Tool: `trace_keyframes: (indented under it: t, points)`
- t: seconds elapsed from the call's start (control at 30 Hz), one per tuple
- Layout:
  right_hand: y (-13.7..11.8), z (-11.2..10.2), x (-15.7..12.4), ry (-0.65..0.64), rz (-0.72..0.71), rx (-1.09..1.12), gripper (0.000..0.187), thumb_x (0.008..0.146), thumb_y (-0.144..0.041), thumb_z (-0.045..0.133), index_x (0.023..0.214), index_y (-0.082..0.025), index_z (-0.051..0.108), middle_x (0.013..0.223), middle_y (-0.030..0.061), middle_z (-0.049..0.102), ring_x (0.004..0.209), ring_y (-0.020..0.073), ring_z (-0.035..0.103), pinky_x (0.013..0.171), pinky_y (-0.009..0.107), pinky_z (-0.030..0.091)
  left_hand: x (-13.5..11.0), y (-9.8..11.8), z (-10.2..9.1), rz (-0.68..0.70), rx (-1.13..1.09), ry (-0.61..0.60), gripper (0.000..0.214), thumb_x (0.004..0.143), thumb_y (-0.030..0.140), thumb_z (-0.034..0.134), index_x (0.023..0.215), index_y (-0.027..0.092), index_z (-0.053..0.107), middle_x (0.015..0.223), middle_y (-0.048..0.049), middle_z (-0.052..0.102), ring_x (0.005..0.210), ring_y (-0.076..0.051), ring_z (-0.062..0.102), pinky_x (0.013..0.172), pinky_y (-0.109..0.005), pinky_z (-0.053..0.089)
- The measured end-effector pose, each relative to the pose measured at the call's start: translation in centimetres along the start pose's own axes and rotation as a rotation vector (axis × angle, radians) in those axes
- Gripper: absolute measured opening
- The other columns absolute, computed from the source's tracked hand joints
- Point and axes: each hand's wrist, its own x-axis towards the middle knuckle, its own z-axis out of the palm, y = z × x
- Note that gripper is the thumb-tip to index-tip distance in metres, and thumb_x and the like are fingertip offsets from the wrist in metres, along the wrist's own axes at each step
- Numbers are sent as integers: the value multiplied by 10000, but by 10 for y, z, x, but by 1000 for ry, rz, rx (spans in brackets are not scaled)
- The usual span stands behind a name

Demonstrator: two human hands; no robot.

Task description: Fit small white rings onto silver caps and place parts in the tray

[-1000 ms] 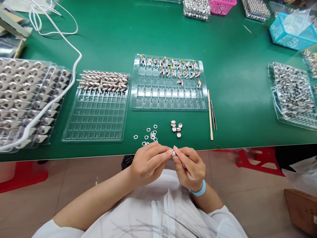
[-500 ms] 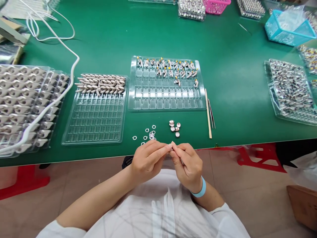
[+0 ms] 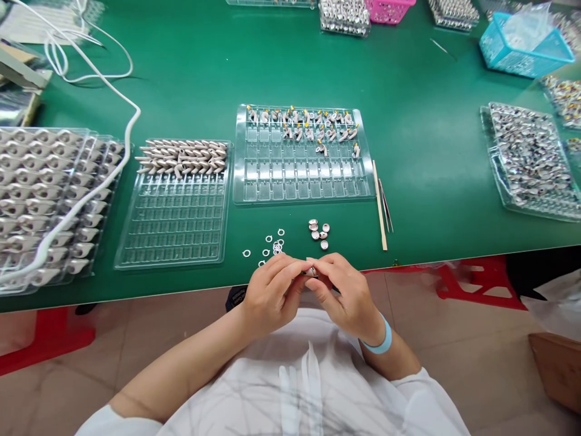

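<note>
At the table's near edge, my left hand [image 3: 271, 292] pinches a small silvery metal part [image 3: 311, 272] between thumb and fingers. My right hand [image 3: 348, 298], with a light blue band at the wrist, meets it there, its index finger and thumb closed around the same part. Fingertips cover most of the piece, so its exact kind cannot be made out. Just beyond my hands lie several white rings [image 3: 278, 246] with small tabs, and several round silvery metal caps [image 3: 324, 244].
Past these stands a clear tray [image 3: 272, 192] partly filled with small yellow-tipped metal pieces. A second tray [image 3: 172, 242] holds rows of pointed metal parts. A wooden stick [image 3: 380, 209] and tweezers [image 3: 386, 206] lie right. A white cable [image 3: 131, 127] crosses the left trays.
My right thumb and fingers have spread a little from a tight pinch, and the metal part between my hands now shows more. The view has shifted slightly.
</note>
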Motion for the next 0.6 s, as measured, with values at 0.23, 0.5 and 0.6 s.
trace_keyframes:
  t: [0.23,0.5,0.6]
  points:
    - [0,3,0,7,-41,-87,292,896,-159,497,1183,-135,552,888,80,591,782,150,561,666,286,509,-4,0,1,0,65,10,364,790,21,598,1130,146,567,891,-74,679,746,-149,594,645,-285,515]
    - [5,2,-3,33,-56,-117,255,885,-161,502,1122,-169,597,791,47,575,698,137,546,578,260,475,-4,4,-3,7,22,-42,412,813,1,551,1192,164,544,905,-75,677,748,-144,602,640,-278,504]
    - [6,1,-4,33,-61,-110,235,882,-156,498,1092,-166,605,780,43,575,694,136,547,583,259,474,0,5,-7,-8,-27,-105,440,827,-9,523,1231,163,527,925,-90,678,775,-150,600,651,-287,504]
